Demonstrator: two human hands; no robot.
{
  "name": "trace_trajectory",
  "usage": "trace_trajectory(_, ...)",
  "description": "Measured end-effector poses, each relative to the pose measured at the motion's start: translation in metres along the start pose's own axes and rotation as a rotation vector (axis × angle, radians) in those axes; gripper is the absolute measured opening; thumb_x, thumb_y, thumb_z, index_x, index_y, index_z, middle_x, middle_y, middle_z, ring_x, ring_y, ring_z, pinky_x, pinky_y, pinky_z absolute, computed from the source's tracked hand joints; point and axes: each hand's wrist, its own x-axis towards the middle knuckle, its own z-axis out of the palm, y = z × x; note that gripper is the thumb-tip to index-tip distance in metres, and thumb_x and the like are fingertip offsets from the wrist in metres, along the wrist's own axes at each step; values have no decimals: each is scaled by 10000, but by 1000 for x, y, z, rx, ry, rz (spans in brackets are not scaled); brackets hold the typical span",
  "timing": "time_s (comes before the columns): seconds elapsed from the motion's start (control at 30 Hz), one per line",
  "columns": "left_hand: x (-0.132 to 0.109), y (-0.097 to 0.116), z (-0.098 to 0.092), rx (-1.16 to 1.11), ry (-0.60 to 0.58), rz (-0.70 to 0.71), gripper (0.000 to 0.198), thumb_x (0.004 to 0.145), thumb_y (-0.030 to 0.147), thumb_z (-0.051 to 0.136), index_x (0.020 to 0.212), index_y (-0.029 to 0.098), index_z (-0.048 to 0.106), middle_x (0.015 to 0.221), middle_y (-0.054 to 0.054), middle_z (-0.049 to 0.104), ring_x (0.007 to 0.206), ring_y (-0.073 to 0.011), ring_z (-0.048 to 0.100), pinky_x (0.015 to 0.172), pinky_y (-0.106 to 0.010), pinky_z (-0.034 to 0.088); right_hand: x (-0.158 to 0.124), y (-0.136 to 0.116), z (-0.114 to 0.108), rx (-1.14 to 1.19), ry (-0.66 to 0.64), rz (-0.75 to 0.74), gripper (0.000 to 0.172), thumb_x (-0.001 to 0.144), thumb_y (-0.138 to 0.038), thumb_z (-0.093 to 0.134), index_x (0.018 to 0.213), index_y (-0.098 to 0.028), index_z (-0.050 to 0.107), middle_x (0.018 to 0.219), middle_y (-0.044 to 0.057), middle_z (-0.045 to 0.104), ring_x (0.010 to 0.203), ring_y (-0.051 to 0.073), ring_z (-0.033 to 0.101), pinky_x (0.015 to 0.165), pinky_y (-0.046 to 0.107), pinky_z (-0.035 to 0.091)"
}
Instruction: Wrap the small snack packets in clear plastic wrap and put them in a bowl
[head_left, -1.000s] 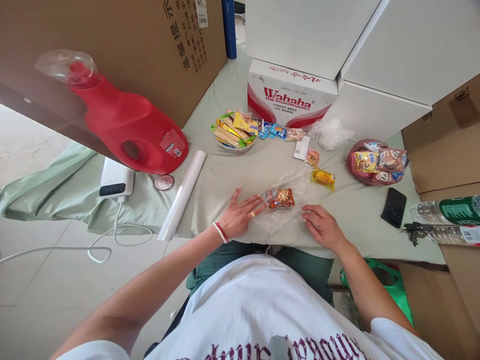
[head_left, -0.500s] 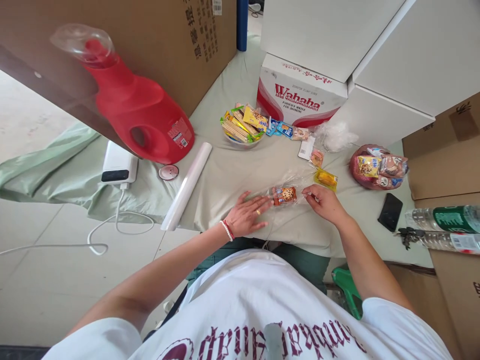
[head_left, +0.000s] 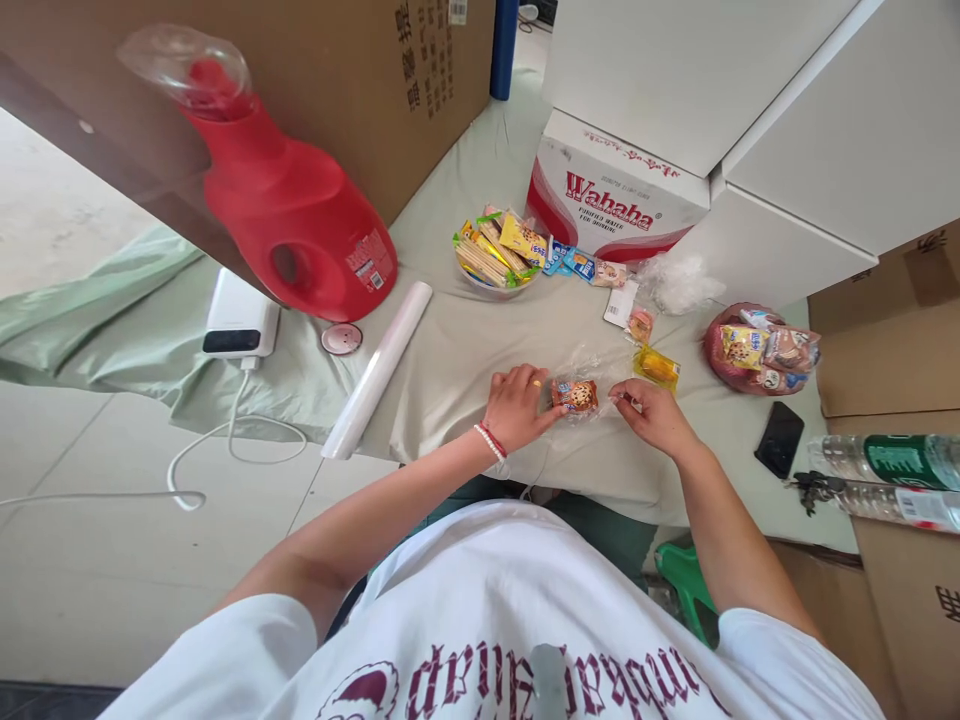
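A brown cookie packet lies on the cloth-covered table inside a piece of clear plastic wrap. My left hand rests palm down at the packet's left side, fingers bent and thumb stretched apart from them toward the packet's lower left corner. At the other side, my right hand is closed in a pinch on the wrap's right edge. Just beyond it lies a yellow-wrapped snack.
A bowl of snacks stands near the Wahaba carton. To the left are a red jug, a plastic film roll and a white power bank. A netted snack bundle, phone and bottles lie right.
My left hand has turned from lying flat to bent fingers with the thumb near the packet, and it sits closer to the wrap. My right hand keeps its pinch. The view has shifted slightly.
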Motion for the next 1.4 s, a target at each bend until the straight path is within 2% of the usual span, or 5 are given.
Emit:
trace_trajectory(0.23, 20, -55, -12, 75, 183, -421, 295, 829, 151, 552, 1078, 186, 709, 1090, -156, 715, 1052, -337, 643, 866, -468, 460, -3, 10, 0, -8, 126, -104, 132, 970, -262, 569, 975, -230, 697, 1113, 96, 740, 1025, 274, 659, 990, 472, 468)
trace_trajectory(0.53, -32, -31, -23, -63, -212, 441, 581, 878, 373, 635, 1435, 221, 568, 1434, -154, 650, 1428, -337, 514, 1276, -633, 105, 10, 21, 0, 59, -11, -26, 196, 964, -275, 533, 974, -199, 713, 981, 90, 749, 902, 244, 674, 835, 364, 500)
trace_trajectory(0.93, 3, -52, -15, -732, 208, -537, 306, 908, 521, 531, 918, 225, 606, 850, -72, 741, 890, -250, 717, 931, -457, 574, 28, 43, -8, 343, -200, 228, 428, 895, -597, 565, 881, -183, 674, 617, -40, 470, 566, 123, 373, 551, 254, 279)
trace_trajectory(1.17, -23, -33, -27, -180, -126, 407, 640, 806, 244, 641, 1439, 248, 543, 1547, -121, 545, 1500, -326, 433, 1301, -606, 164, 44, 41, -6, 294, -277, 192, 459, 882, -630, 570, 879, -184, 680, 669, -16, 548, 623, 141, 457, 598, 266, 348)
trace_trajectory(1.4, -34, -36, 1, -128, -31, 305, 224, 1012, 244, 521, 1093, 260, 729, 1213, -90, 755, 1333, -246, 603, 1183, -525, 420, 60, 29, -3, 262, -91, 120, 472, 991, -600, 496, 996, -192, 733, 1011, 89, 726, 895, 221, 640, 799, 325, 502)
